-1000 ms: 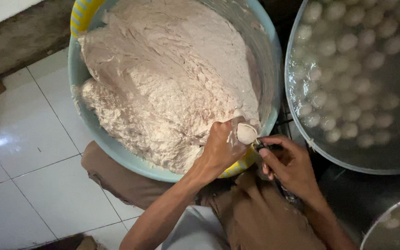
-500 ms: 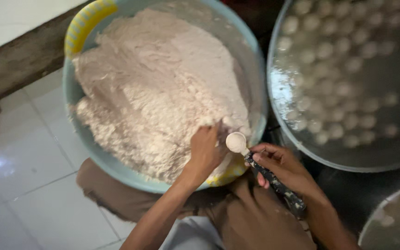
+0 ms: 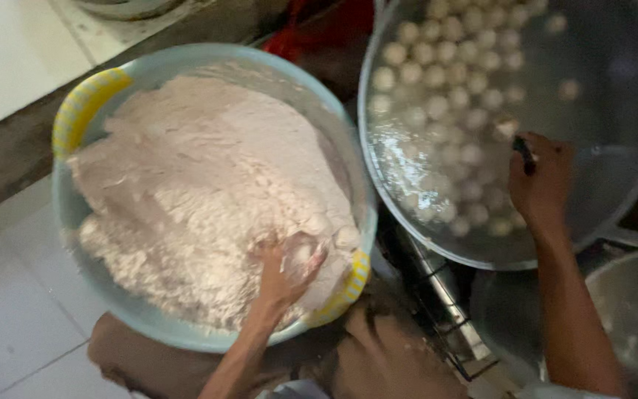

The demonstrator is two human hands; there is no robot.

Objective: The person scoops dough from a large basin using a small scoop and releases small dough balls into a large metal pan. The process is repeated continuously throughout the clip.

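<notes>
A large pale blue basin (image 3: 68, 214) with yellow handles holds a big mass of pale pinkish paste (image 3: 201, 192). My left hand (image 3: 283, 275) is sunk into the paste at the basin's near right side, fingers curled in it. My right hand (image 3: 539, 182) reaches over a wide metal pot (image 3: 614, 185) of water on the right and grips a dark-handled spoon (image 3: 523, 154) above the water. Several pale round balls (image 3: 444, 74) float in the pot.
The basin rests against my brown-clad knees (image 3: 385, 362) above a white tiled floor (image 3: 9, 295). A metal rack (image 3: 444, 303) lies beneath the pot. Another metal pot (image 3: 636, 310) stands at the lower right. A red object (image 3: 334, 29) sits behind the basin.
My right hand carried the spoon from the basin's rim rightward over the pot of water. My left hand stayed in the paste and pushed deeper. The view shifted right.
</notes>
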